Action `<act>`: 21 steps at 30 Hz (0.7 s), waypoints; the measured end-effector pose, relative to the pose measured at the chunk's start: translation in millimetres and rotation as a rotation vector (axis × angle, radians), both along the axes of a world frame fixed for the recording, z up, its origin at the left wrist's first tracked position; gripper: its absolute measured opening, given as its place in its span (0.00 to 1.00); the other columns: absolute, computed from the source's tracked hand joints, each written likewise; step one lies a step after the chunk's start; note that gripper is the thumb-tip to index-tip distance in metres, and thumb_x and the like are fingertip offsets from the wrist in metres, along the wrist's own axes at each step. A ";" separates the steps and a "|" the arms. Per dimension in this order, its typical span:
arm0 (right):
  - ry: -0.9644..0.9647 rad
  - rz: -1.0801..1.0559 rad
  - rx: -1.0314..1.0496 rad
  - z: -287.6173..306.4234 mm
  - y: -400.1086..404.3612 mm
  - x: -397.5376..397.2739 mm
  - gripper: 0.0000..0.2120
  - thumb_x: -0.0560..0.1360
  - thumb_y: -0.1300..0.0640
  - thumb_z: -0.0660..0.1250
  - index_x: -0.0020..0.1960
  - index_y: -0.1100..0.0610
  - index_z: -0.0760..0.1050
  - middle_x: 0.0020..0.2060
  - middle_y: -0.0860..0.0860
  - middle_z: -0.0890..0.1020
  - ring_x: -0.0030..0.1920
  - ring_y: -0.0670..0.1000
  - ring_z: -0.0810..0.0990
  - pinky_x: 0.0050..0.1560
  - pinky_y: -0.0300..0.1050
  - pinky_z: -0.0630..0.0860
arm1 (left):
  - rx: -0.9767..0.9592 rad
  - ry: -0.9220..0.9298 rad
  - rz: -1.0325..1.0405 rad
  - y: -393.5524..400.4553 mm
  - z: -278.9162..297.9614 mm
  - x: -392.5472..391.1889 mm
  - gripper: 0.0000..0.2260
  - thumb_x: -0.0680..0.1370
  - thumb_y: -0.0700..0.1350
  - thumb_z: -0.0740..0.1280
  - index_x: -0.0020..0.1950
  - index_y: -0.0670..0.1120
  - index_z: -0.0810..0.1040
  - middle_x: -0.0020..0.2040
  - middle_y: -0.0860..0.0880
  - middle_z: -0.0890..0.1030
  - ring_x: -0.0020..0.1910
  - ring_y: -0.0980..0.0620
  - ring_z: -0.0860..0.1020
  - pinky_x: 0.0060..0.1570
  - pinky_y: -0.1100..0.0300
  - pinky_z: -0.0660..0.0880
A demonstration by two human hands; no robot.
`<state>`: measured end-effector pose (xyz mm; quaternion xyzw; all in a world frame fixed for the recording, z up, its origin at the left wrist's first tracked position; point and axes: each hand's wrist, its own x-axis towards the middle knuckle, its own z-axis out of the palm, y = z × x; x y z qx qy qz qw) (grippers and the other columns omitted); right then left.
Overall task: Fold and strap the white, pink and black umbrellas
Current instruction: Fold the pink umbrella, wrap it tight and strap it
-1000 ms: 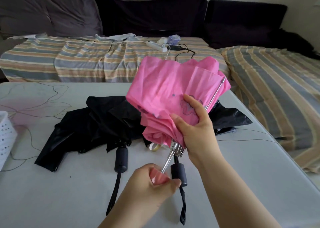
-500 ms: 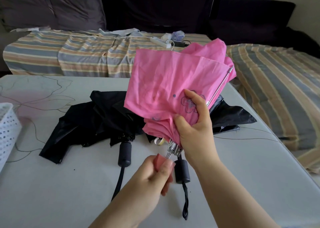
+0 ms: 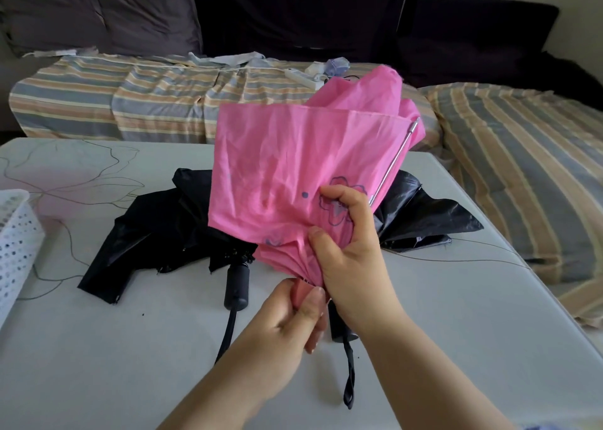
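Observation:
A pink umbrella (image 3: 287,168) with a flower print is held above the table, its loose canopy fanning up and a metal rib (image 3: 394,165) showing on its right. My left hand (image 3: 293,318) grips its pink handle from below. My right hand (image 3: 352,250) grips the gathered canopy just above the handle. Behind it, black umbrellas (image 3: 156,234) lie unfolded on the table, with two black handles (image 3: 236,286) and wrist straps pointing toward me. No white umbrella shows.
The grey table (image 3: 98,348) has a flower drawing at its far left. A white perforated basket (image 3: 14,243) stands at the left edge. Beyond the table is a sofa with striped covers (image 3: 130,100), a power strip (image 3: 301,77) and dark cushions.
My left hand has pushed the pink handle up toward the canopy, so the metal shaft no longer shows. The pink canopy rose and spread wider in front of me.

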<state>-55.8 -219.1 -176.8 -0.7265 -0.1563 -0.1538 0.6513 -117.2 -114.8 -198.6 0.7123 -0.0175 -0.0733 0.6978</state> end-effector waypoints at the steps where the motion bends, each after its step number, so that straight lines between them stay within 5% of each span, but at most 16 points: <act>1: 0.000 0.016 -0.020 0.5 -1.1 0.7 0.21 0.73 0.67 0.63 0.55 0.42 0.71 0.50 0.31 0.72 0.59 0.42 0.73 0.64 0.35 0.67 | -0.050 0.038 -0.021 -0.8 0.9 0.8 0.23 0.75 0.63 0.58 0.43 0.43 0.71 0.31 0.51 0.74 0.31 0.53 0.71 0.40 0.52 0.69; 8: -0.001 0.002 -0.021 9.0 -9.7 10.4 0.22 0.73 0.72 0.64 0.54 0.45 0.72 0.49 0.31 0.74 0.57 0.38 0.74 0.62 0.34 0.69 | -0.324 0.216 -0.089 -2.4 8.1 6.0 0.19 0.76 0.55 0.66 0.45 0.38 0.74 0.33 0.47 0.76 0.31 0.52 0.74 0.39 0.55 0.72; 15: 0.106 -0.060 0.129 3.9 -14.8 18.0 0.21 0.72 0.67 0.66 0.50 0.40 0.74 0.47 0.29 0.75 0.57 0.44 0.76 0.63 0.56 0.74 | -0.419 0.332 -0.103 -3.1 6.8 2.8 0.16 0.69 0.51 0.64 0.44 0.38 0.74 0.32 0.45 0.75 0.29 0.51 0.70 0.33 0.58 0.73; 21: 0.103 -0.088 0.114 4.5 -5.9 11.8 0.23 0.71 0.72 0.63 0.52 0.45 0.73 0.45 0.28 0.75 0.56 0.42 0.75 0.65 0.50 0.72 | -0.332 0.269 -0.095 -1.0 2.6 6.6 0.21 0.75 0.56 0.67 0.50 0.38 0.75 0.33 0.47 0.75 0.31 0.51 0.73 0.43 0.51 0.68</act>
